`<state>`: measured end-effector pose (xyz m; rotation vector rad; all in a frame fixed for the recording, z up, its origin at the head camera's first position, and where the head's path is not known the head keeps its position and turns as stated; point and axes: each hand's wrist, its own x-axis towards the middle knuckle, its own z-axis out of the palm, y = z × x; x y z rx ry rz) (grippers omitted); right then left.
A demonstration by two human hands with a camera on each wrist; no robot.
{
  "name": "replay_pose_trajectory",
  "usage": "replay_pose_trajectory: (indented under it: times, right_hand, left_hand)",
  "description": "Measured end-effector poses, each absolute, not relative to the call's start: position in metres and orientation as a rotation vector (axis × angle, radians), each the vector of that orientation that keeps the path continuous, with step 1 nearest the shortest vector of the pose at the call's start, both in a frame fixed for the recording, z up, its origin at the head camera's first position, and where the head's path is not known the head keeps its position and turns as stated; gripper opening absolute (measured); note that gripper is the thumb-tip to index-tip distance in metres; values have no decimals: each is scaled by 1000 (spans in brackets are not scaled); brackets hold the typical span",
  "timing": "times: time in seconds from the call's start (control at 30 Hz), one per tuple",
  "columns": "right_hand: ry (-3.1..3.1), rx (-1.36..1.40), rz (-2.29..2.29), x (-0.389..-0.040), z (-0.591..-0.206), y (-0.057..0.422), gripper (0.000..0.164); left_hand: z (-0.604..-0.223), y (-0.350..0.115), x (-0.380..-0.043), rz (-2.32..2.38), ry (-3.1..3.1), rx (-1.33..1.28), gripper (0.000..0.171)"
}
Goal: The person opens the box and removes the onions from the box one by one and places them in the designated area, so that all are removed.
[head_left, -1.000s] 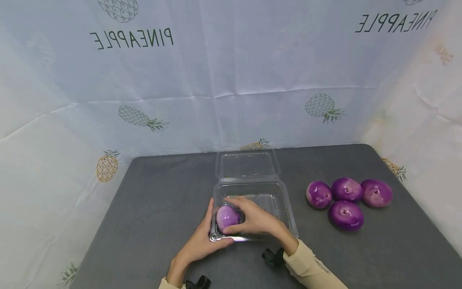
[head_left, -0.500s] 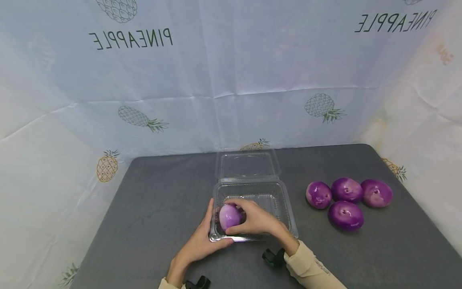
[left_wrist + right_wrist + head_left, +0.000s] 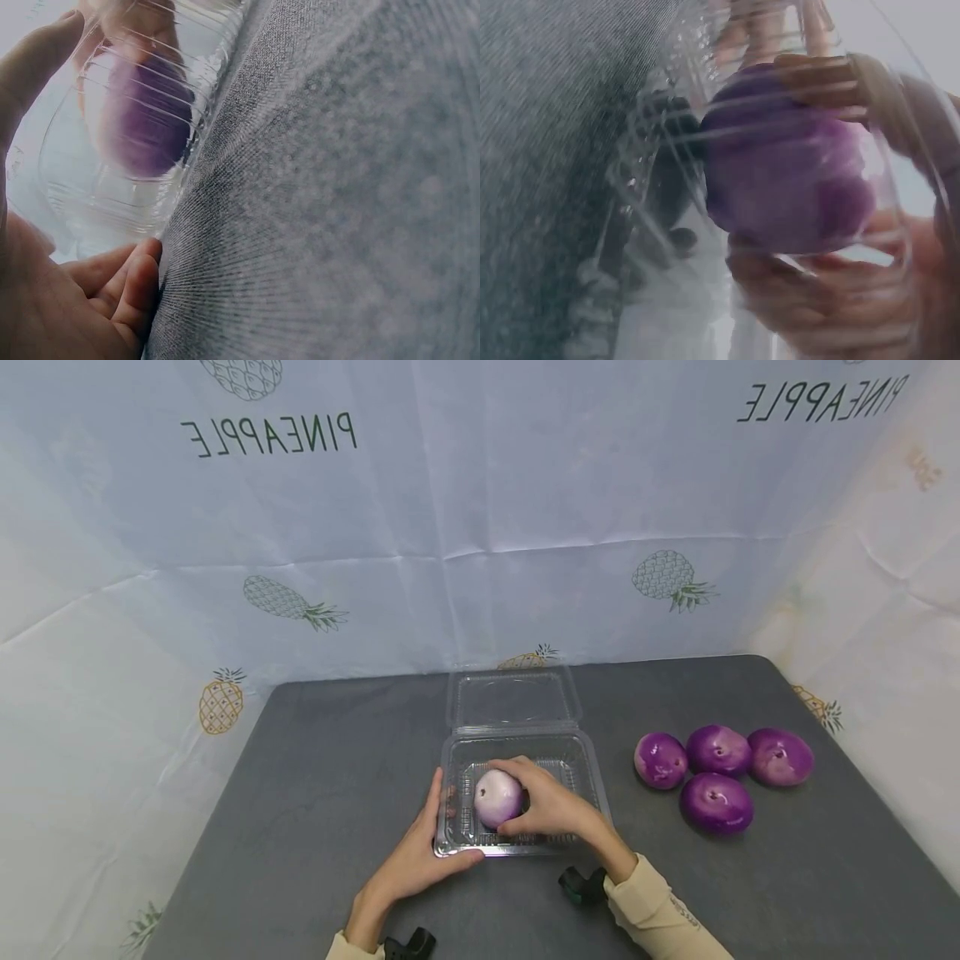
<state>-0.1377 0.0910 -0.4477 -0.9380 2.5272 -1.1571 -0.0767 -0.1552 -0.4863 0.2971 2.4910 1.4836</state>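
In the head view, a clear plastic clamshell container [image 3: 525,847] lies with its lid [image 3: 513,700] folded back. My right hand [image 3: 555,802] grips a round purple-and-white eggplant [image 3: 495,798] inside the container, toward its left half. Fingers curl behind the eggplant and the thumb presses its near side. My left hand [image 3: 412,852] rests against the container's near left corner, index finger along the left wall and thumb along the front. Through the clear wall, the left wrist view shows the purple eggplant [image 3: 146,124]; the right wrist view shows the fingers around it [image 3: 787,165], blurred.
Several more purple eggplants [image 3: 716,803] sit in a group on the grey table [image 3: 345,760], right of the container. A white cloth [image 3: 480,510] with pineapple prints hangs behind and beside the table. Black wrist cameras sit near both wrists.
The right hand has shifted the eggplant rightward within the container and turned it, so its pale end with a small dark spot faces up. The left hand has stayed at the corner.
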Motion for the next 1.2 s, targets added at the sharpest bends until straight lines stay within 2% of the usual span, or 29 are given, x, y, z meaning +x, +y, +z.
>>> replay_pose_trajectory:
  times: [0.37,0.67,1.2]
  right_hand:
    - [2575,-880,-1152,-137,-448,93,93]
    - [2595,-848,-1188,-134,-450,89,85]
    - [2719,-778,-1304,-122,-445,117,84]
  left_hand:
    - [-487,-156,-79,1489,2484,295,129]
    - [-489,-155,-79,1473,2505,302,130]
    - [-488,-156,-77,1503,2488,314,130]
